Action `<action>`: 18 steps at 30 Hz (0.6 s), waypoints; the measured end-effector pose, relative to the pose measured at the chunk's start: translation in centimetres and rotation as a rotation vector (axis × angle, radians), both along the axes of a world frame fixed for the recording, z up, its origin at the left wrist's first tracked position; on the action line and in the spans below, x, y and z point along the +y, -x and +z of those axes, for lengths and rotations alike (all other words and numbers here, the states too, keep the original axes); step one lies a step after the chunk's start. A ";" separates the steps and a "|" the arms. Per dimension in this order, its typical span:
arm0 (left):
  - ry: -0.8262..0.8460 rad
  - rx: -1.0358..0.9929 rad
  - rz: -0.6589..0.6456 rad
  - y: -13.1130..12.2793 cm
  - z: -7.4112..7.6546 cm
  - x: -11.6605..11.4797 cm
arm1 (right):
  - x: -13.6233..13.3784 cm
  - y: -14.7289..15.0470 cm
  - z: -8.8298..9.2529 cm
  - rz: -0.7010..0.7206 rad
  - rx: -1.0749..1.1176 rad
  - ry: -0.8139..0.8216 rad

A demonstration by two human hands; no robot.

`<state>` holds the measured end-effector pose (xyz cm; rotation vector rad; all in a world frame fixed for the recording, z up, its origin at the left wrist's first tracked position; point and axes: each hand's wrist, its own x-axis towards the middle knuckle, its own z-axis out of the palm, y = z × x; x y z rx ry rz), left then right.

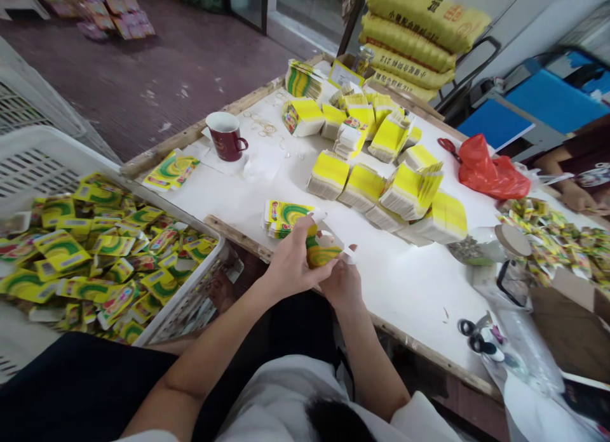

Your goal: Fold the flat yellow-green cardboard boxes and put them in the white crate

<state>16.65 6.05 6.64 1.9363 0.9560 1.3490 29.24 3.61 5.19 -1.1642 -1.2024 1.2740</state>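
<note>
Over the table's near edge, my left hand (291,264) grips a small yellow and green cardboard box (320,251) between thumb and fingers. White end flaps stick out from the box. My right hand (344,280) is closed at the box's right end, its fingertips by a flap; part of that hand is hidden behind the box. Just beyond my left hand lies a short stack of flat printed cartons (281,216). Farther off, bundles of flattened yellow cartons (328,172) stand in rows.
A white plastic crate (190,270) of boxes stands at left. On the white table (395,283) are a maroon mug (226,140), rubber bands (262,124), a red plastic bag (490,169), scissors (471,334) and a glass jar (476,248). Another person's hand (579,194) is at far right.
</note>
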 end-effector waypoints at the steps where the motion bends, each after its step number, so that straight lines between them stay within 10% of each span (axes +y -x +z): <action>1: 0.003 0.013 0.002 0.0 0.0 0.0 | -0.1 -0.2 0.1 -0.026 -0.051 -0.035; 18: 0.212 0.364 -0.120 -0.4 -0.3 -0.3 | -0.9 -2.9 1.6 0.083 -0.292 -0.142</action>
